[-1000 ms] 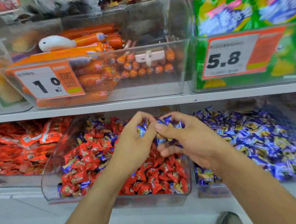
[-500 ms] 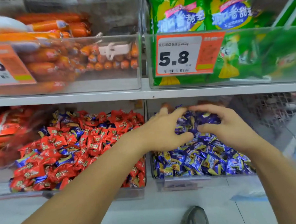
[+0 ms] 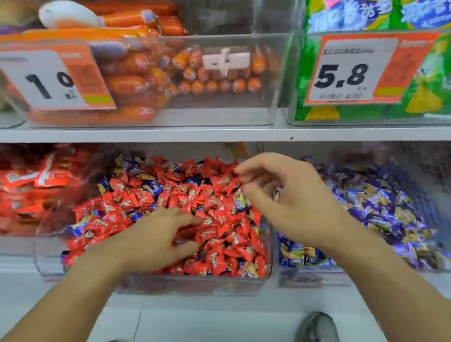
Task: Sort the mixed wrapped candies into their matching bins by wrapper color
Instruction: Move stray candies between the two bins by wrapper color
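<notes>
red bin [image 3: 193, 283]: holding mostly red candies [image 3: 217, 239], with blue candies [image 3: 152, 186] lying scattered among them
blue bin [image 3: 313, 278]: sitting just right of it; strays risk spilling across the shared wall
right hand [image 3: 294, 206]: hovering, fingers loosely curled, holding nothing visible
left hand [image 3: 157, 237]: fingers spread, pressing into reds, possibly burying blues

The bins [image 3: 188, 282] are clear, smooth plastic, and the red candies [image 3: 222, 223] and blue candies [image 3: 372, 197] carry glossy film wrappers. The shelf [image 3: 165, 134] edge is smooth and matt white. The price cards [image 3: 344, 73] are matt printed paper behind clear plastic.
</notes>
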`<state>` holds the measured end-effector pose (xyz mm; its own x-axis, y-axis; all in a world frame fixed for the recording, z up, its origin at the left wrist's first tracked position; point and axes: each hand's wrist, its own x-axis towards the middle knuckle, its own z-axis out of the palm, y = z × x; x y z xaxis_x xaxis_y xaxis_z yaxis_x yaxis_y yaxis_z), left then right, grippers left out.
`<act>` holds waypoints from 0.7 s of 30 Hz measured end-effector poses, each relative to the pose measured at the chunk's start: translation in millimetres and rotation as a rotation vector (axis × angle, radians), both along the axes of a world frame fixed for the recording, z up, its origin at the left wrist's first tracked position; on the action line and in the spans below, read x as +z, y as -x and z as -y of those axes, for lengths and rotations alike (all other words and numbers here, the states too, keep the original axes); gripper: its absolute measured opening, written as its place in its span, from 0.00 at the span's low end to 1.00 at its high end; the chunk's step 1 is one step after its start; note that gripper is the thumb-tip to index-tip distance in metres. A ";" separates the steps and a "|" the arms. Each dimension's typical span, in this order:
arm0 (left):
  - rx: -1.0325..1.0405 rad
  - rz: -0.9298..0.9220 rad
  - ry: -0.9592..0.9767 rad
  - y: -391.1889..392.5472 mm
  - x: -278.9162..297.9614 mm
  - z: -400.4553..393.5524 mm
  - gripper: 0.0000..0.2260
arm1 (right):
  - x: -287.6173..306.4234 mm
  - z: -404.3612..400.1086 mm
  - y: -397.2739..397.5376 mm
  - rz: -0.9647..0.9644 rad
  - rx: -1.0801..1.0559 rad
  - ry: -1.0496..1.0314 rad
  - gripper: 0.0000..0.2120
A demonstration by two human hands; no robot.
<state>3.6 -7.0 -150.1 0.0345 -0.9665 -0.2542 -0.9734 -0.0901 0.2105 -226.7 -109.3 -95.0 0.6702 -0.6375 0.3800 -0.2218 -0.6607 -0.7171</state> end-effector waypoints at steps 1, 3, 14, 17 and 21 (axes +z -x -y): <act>-0.027 -0.040 -0.009 -7.1 -0.5 -2.6 0.27 | -2.5 -6.0 -14.4 -0.079 0.062 0.069 0.10; -0.059 -0.105 0.020 -16.9 1.5 -6.9 0.22 | -13.2 -10.4 -38.2 -0.302 0.140 0.162 0.11; 0.108 -0.111 0.265 -60.2 9.9 -34.1 0.14 | -37.0 -18.4 -92.4 -0.647 0.318 0.043 0.17; 0.139 -0.048 0.321 -61.9 9.3 -34.2 0.16 | -44.8 -20.0 -100.9 -0.701 0.372 0.057 0.19; 0.213 0.075 0.369 -61.0 12.5 -37.5 0.21 | -56.9 -18.1 -113.1 -0.728 0.288 0.135 0.15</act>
